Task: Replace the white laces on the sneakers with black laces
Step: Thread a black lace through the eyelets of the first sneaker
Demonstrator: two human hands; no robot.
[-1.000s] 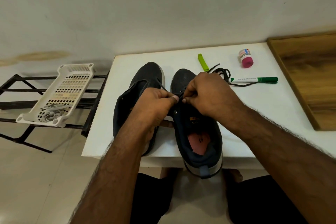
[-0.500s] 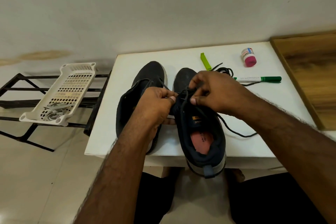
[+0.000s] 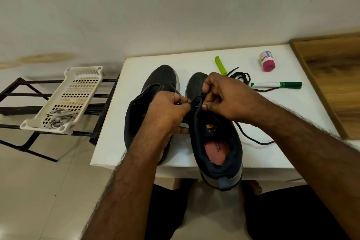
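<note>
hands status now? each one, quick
Left hand: pinching the black lace at the right sneaker's eyelets.
Right hand: pinching the same lace just across from it.

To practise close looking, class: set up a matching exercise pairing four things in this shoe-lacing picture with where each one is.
Things:
1. green marker
2. white basket
3. pink-capped bottle
4. right sneaker

Places:
A. on the black metal rack
B. heel over the table's near edge
C. far right part of the table
D. beside the coiled black lace

Pairs: 1-D, 2-A, 3-C, 4-B
</note>
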